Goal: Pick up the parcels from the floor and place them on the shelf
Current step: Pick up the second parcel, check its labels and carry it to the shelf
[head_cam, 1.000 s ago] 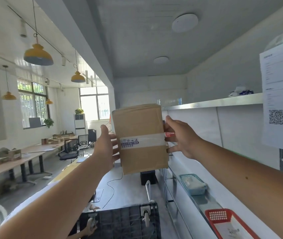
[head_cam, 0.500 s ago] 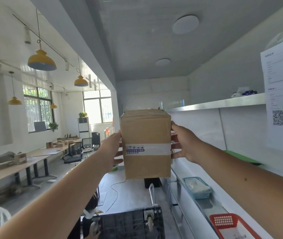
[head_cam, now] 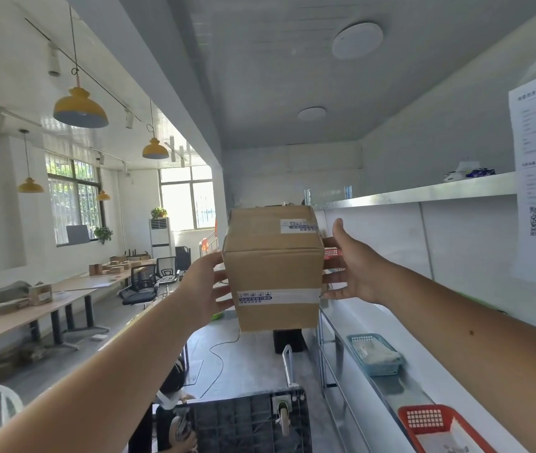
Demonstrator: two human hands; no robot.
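The left hand's (head_cam: 204, 289) fingers (head_cam: 224, 294) are spread and lie flat against the left side of the cardboard box (head_cam: 273, 273). The right hand's (head_cam: 358, 273) fingers (head_cam: 335, 293) are straight and press its right side, thumb lifted clear. The box hangs in the air between both palms at arm's length, tilted, just left of the metal shelf (head_cam: 423, 194). On a lower level sit a blue basket (head_cam: 374, 354) and a red basket (head_cam: 436, 423). A black cart (head_cam: 247, 423) stands on the floor below.
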